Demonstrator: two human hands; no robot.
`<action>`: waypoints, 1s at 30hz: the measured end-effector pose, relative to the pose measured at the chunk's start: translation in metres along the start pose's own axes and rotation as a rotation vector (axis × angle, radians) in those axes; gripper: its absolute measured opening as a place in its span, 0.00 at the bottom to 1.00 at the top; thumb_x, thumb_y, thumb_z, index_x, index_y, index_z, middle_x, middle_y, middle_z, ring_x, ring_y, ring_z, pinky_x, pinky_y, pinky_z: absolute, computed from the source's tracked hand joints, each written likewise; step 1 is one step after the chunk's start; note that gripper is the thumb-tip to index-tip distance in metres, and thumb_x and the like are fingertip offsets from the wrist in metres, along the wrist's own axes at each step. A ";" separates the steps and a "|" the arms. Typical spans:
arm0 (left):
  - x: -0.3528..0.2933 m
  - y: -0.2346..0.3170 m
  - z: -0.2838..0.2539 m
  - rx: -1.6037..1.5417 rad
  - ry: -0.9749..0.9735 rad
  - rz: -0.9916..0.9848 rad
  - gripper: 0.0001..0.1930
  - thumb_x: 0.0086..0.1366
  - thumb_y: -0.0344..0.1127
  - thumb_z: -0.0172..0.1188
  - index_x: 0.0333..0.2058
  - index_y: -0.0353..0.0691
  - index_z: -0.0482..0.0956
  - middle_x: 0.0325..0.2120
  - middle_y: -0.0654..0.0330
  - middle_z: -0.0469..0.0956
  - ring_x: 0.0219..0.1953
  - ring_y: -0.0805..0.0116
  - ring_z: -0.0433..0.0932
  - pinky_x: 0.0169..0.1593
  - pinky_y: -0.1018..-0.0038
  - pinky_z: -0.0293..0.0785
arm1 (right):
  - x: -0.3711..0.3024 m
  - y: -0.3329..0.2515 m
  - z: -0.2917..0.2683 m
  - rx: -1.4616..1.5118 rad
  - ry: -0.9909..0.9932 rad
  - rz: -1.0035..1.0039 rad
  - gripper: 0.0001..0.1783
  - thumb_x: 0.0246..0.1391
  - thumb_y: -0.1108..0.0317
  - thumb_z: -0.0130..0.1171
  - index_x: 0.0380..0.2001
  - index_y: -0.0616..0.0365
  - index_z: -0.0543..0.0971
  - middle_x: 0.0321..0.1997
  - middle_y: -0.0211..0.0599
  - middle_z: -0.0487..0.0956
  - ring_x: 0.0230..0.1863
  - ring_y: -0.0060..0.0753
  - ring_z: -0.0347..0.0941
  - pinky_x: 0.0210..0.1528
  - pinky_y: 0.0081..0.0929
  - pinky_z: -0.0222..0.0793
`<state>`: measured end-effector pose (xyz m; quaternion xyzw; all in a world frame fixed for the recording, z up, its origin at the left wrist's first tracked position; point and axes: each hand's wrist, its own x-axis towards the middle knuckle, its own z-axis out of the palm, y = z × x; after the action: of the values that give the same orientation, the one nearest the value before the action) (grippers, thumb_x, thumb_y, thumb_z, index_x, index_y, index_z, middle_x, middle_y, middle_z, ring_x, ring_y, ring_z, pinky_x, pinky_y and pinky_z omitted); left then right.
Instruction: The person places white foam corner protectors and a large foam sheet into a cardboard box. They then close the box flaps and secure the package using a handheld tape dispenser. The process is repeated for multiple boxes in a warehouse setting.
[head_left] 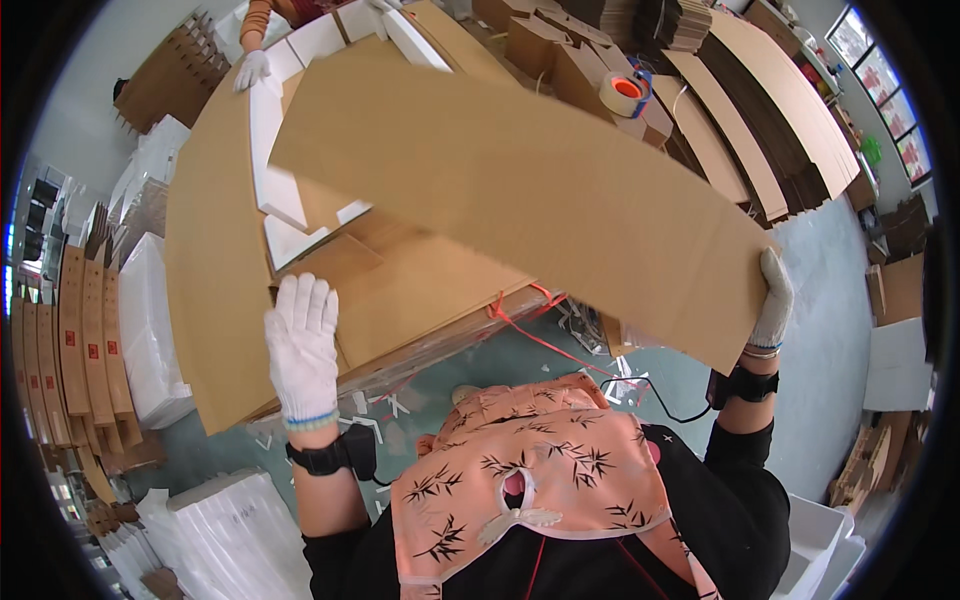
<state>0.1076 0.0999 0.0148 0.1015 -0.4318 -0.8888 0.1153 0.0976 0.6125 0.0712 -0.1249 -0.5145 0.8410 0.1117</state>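
Observation:
A large flat brown cardboard sheet (540, 190) slants across the view, raised above the work surface. My right hand (774, 300), in a white knit glove, grips this sheet by its right end. My left hand (303, 345), gloved likewise, lies with fingers stretched out on the near edge of an opened cardboard carton (205, 270). White foam strips (275, 170) line the inside of the carton, just beyond my left fingers. The raised sheet hides part of the carton's middle and right side.
Across the carton, a co-worker's gloved hand (252, 70) touches the far-left foam. Tape rolls (625, 92) sit on folded cardboard at the back, beside stacked cardboard panels (780, 100). Red strapping (520, 318) hangs off the near edge. Wrapped white stacks (150, 340) stand left.

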 end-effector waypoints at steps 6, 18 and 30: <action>0.013 0.045 -0.046 -0.353 -0.102 -0.037 0.30 0.71 0.52 0.52 0.62 0.36 0.63 0.58 0.55 0.70 0.59 0.60 0.70 0.61 0.62 0.68 | -0.023 -0.018 0.033 -0.129 -0.207 0.069 0.25 0.55 0.59 0.58 0.50 0.69 0.75 0.43 0.43 0.81 0.40 0.35 0.80 0.45 0.30 0.76; 0.021 0.171 -0.026 -0.177 0.580 0.350 0.18 0.68 0.42 0.58 0.52 0.37 0.73 0.48 0.59 0.77 0.50 0.66 0.76 0.52 0.69 0.75 | 0.024 0.006 0.216 0.344 -1.042 -0.033 0.38 0.64 0.44 0.48 0.60 0.71 0.64 0.62 0.53 0.70 0.59 0.50 0.70 0.54 0.44 0.72; 0.044 0.142 -0.030 0.098 0.666 0.420 0.15 0.66 0.36 0.60 0.48 0.38 0.75 0.42 0.60 0.79 0.40 0.71 0.79 0.38 0.77 0.77 | 0.111 0.062 0.287 0.179 -0.644 0.037 0.14 0.61 0.70 0.53 0.45 0.68 0.78 0.43 0.45 0.82 0.40 0.38 0.81 0.39 0.34 0.82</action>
<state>0.0910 -0.0202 0.1053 0.2992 -0.4242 -0.7425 0.4234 -0.1045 0.3797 0.1314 0.1480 -0.4449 0.8811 -0.0614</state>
